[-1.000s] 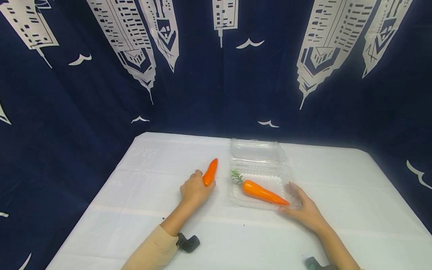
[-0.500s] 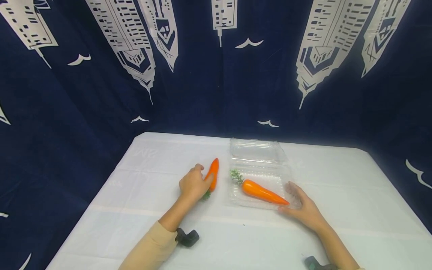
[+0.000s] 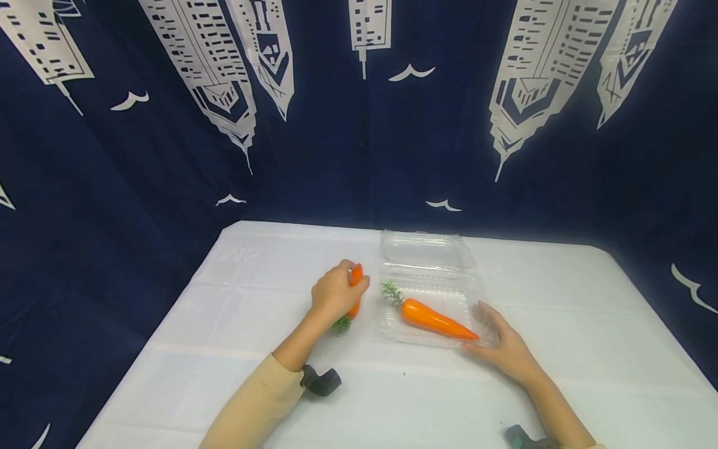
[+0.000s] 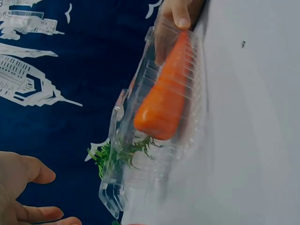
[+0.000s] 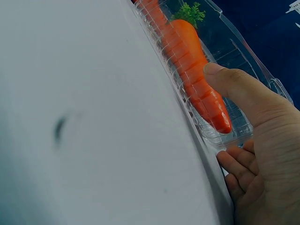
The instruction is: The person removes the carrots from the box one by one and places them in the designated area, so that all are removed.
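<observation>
On the white table (image 3: 404,405), we see the left hand (image 3: 335,293) over 1 loose carrot (image 3: 353,310), its thumb and fingers apart, while the right hand (image 3: 505,349) grips 1 corner of the clear box (image 3: 445,295), where the other carrot (image 3: 434,319) lies slantwise below the folded-back lid (image 3: 423,251).
</observation>
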Tool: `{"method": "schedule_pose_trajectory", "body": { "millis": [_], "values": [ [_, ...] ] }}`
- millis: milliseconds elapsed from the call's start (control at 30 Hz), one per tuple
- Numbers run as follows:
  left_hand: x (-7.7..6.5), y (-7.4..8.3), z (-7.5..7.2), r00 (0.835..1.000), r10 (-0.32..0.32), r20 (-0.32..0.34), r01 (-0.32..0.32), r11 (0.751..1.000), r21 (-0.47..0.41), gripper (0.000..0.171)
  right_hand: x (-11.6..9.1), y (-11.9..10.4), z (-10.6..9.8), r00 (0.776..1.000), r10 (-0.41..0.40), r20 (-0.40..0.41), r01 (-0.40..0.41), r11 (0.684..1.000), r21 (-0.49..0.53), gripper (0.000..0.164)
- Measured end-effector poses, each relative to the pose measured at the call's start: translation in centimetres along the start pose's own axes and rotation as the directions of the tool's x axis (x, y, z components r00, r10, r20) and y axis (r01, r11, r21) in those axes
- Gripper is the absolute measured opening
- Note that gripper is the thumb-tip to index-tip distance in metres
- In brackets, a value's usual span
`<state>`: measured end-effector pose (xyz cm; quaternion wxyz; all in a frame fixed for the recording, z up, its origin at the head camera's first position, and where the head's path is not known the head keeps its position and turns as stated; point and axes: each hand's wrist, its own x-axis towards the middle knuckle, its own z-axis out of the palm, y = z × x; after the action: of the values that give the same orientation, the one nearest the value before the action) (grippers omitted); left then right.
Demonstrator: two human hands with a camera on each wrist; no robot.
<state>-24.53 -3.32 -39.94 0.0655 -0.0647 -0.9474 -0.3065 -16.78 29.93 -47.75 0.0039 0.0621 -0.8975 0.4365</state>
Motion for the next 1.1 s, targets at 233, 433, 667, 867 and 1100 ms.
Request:
{"method": "schedule_pose_trajectory", "body": {
  "millis": [233, 433, 667, 867, 1100],
  "values": [
    [0.8, 1.1, 0.8, 0.949, 0.269, 0.161, -0.25, 0.959, -0.131, 0.04, 0.0, 0.1, 0.0, 1.0, -0.005, -0.007, 0.005, 1.0, -0.003, 0.093],
    [1.0, 2.2, 1.8, 0.884, 0.413, 0.221, -0.394, 0.911, -0.125, 0.04, 0.1, 0.1, 0.0, 1.0, 0.005, -0.004, -0.005, 1.0, -0.014, 0.093],
    [1.5, 3.2, 3.2, 0.825, 0.5, 0.262, -0.51, 0.859, -0.034, 0.045, 0.0, -0.1, -0.1, 1.0, 0.007, -0.003, -0.007, 1.0, -0.001, 0.093],
    [2.0, 3.6, 4.4, 0.792, 0.533, 0.297, -0.569, 0.821, 0.047, 0.049, 0.0, -0.1, -0.1, 1.0, 0.006, -0.009, -0.006, 1.0, -0.014, 0.094],
    [2.3, 4.2, 5.6, 0.784, 0.512, 0.351, -0.583, 0.802, 0.132, 0.054, 0.1, 0.0, 0.0, 1.0, -0.002, -0.017, 0.002, 1.0, -0.019, 0.096]
  ]
}}
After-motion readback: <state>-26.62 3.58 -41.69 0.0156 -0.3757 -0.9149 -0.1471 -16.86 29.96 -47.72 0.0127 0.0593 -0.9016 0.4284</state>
